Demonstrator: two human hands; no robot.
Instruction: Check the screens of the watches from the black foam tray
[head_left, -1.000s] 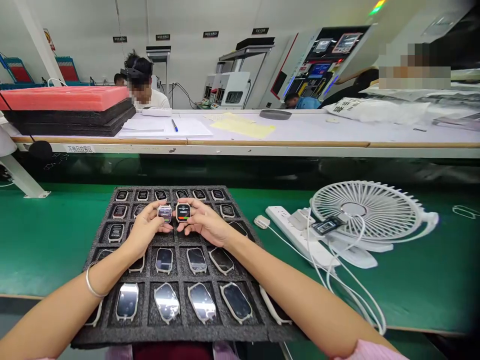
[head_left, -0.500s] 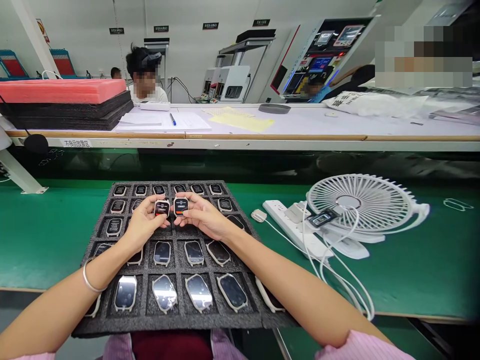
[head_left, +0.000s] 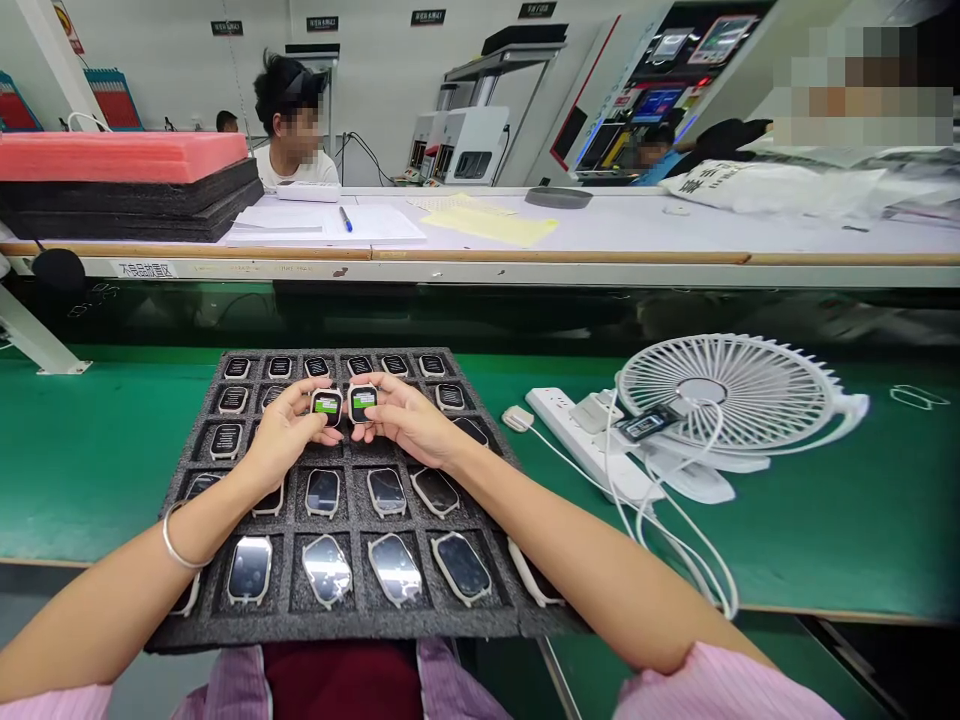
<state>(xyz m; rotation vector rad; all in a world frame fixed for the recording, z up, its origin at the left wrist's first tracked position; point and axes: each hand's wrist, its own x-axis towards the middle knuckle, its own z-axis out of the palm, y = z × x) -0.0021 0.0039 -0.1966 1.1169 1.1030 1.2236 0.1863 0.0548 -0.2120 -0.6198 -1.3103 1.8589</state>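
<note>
My left hand [head_left: 294, 425] grips a smartwatch case [head_left: 326, 405] by its edges, thumb at its lower side. Close beside it, my right hand [head_left: 397, 420] pinches a second smartwatch case [head_left: 362, 402], its thumb at the screen's lower right. Both lit screens show a green band with white. Beneath my hands lies a dark foam tray [head_left: 352, 625] with square pockets, most holding strapless watch cases. The front-row ones, such as this watch case [head_left: 250, 570], have dark, reflective screens; in the back rows several show white text. My forearms hide some pockets.
Right of the tray lie a white power strip [head_left: 555, 405] with cables, a small charger puck [head_left: 517, 418] and a white fan [head_left: 701, 390]. A raised shelf [head_left: 450, 250] behind bears red and black foam sheets [head_left: 124, 160], papers and a pen. A person [head_left: 296, 165] sits beyond.
Both watch screens went from dark with text and a red-orange strip to a green band with white. My hands keep hold of the same watches. The whole view has shifted slightly.
</note>
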